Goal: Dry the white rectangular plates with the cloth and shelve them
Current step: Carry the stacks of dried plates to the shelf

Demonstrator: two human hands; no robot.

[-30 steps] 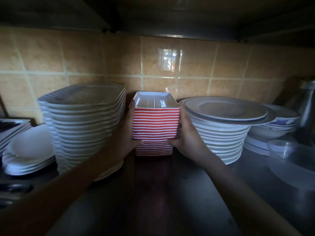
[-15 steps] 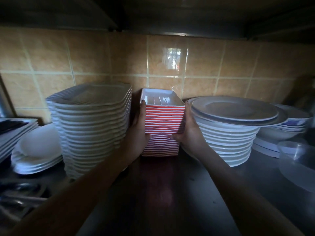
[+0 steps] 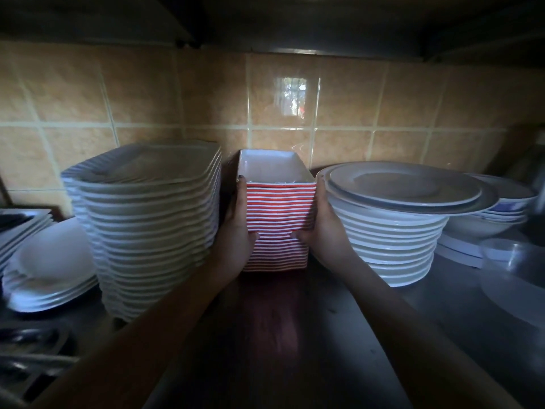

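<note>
**Q:** What does the head camera show?

**A:** A dim metal shelf (image 3: 309, 343) against a wall of tan ceramic tiles (image 3: 177, 93). In the middle stands a stack of rectangular plates (image 3: 278, 231), white inside, with thin red and white stripes down the sides. Its foot rests on the shelf, near the wall.

**Q:** And the hands?

**A:** Both bare hands clasp that stack. The left hand (image 3: 236, 234) lies flat along its left side, with the thumb hooked across the front. The right hand (image 3: 324, 228) mirrors it on the right side. The two thumbs press the striped front about halfway up.

**Q:** What stands around it?

**A:** Just to the left is a tall stack of white square plates with rounded corners (image 3: 147, 219), and the left hand is squeezed between the two stacks. Just to the right is a pile of round white plates (image 3: 389, 240), with wider ones on top. Far left lie white oval dishes (image 3: 47, 267). At the far right sits a clear plastic tub (image 3: 513, 267).
</note>
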